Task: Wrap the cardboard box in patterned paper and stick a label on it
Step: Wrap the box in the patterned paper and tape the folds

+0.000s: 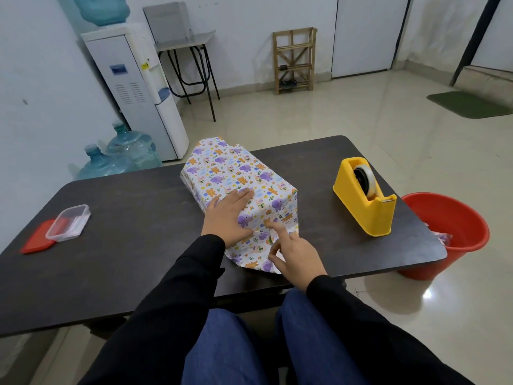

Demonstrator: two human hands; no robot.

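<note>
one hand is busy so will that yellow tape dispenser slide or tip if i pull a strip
The tape dispenser probably will not tip: its base is long, wide and flat on the table. It looks like plastic, so it may be light and slide on the smooth top. The roll sits deep in its slot and should stay in.

Patterned paper (238,173) hides the box; the table (133,218) partly hides the bucket (455,226).

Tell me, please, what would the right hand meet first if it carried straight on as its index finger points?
The patterned paper folded over the near end; the right hand seems to be touching it with its fingertip, though depth is unclear.
</note>
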